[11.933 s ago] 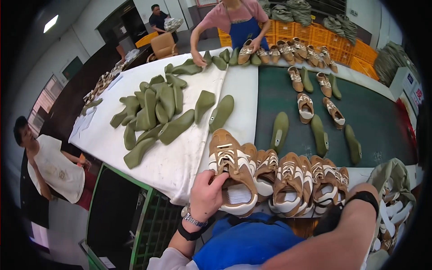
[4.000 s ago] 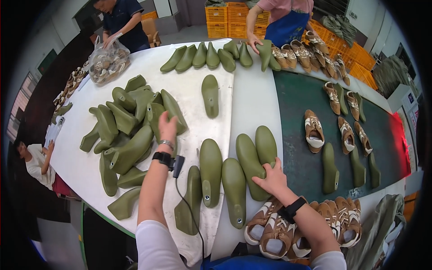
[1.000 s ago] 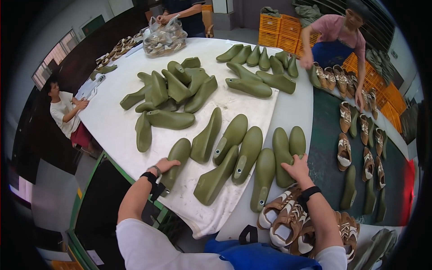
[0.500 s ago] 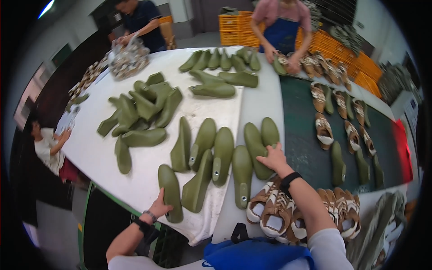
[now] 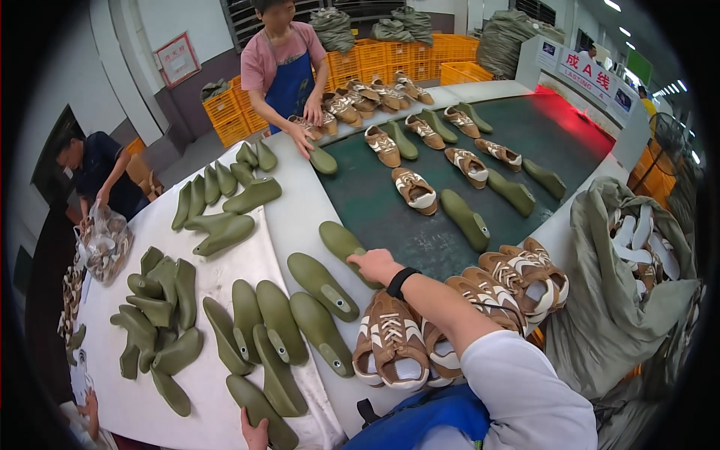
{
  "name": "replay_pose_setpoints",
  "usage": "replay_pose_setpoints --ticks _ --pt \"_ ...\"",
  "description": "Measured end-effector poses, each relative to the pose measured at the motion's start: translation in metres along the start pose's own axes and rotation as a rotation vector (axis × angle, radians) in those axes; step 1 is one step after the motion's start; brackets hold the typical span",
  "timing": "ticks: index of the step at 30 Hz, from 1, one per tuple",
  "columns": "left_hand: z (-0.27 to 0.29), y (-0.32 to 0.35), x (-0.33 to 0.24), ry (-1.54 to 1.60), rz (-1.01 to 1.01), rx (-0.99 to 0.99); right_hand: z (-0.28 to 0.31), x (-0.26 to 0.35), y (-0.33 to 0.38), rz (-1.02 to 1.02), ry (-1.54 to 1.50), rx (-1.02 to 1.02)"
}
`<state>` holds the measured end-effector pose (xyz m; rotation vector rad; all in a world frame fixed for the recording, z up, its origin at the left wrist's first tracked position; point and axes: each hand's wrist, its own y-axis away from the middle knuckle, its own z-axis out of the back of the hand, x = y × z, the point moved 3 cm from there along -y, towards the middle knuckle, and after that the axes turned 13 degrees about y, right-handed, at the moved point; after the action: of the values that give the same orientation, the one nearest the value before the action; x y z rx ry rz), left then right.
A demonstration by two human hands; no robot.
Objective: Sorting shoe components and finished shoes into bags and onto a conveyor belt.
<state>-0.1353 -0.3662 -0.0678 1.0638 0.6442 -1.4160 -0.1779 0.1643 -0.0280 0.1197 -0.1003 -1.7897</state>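
My right hand [image 5: 377,267] grips the near end of a green shoe last [image 5: 339,241] at the belt's edge. Beside it on the white tabletop lie a second last [image 5: 319,283] and a third [image 5: 321,330]. At the lower edge of the picture my left hand [image 5: 253,433] is closed on the side of another green last [image 5: 259,405]; part of that hand is cut off. Several more lasts [image 5: 279,322] lie close by it on the white cloth. Brown and white sneakers [image 5: 396,337] stand in a row under my right forearm.
A dark green belt [image 5: 375,217] carries sneakers paired with lasts. A pile of lasts [image 5: 154,315] lies at left. Across the table a co-worker in a blue apron [image 5: 289,86] handles a sneaker and a last. A full grey-green sack [image 5: 600,330] stands at right, orange crates [image 5: 375,60] behind.
My view has swung to the right, bringing the belt and sack into fuller sight. The last in my right hand has moved away from its neighbour, toward the belt. My left hand stays on its last.
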Motion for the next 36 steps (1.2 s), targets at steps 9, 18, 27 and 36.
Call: replay_pose_setpoints --ticks 9,18,27,36 --pt "0.0 0.016 -0.018 -0.033 0.08 -0.05 -0.051 -0.074 0.021 -0.169 -0.039 0.226" --pt "0.012 0.002 0.006 -0.262 -0.357 -0.141 0.042 -0.104 0.073 -0.005 -0.18 0.202" --pt "-0.156 0.091 -0.181 -0.212 -0.681 0.586 0.111 -0.101 0.261 0.195 -0.315 0.118" --pt "-0.273 0.097 -0.174 -0.296 -0.82 0.768 0.063 -0.063 0.361 0.131 -0.409 -0.21"
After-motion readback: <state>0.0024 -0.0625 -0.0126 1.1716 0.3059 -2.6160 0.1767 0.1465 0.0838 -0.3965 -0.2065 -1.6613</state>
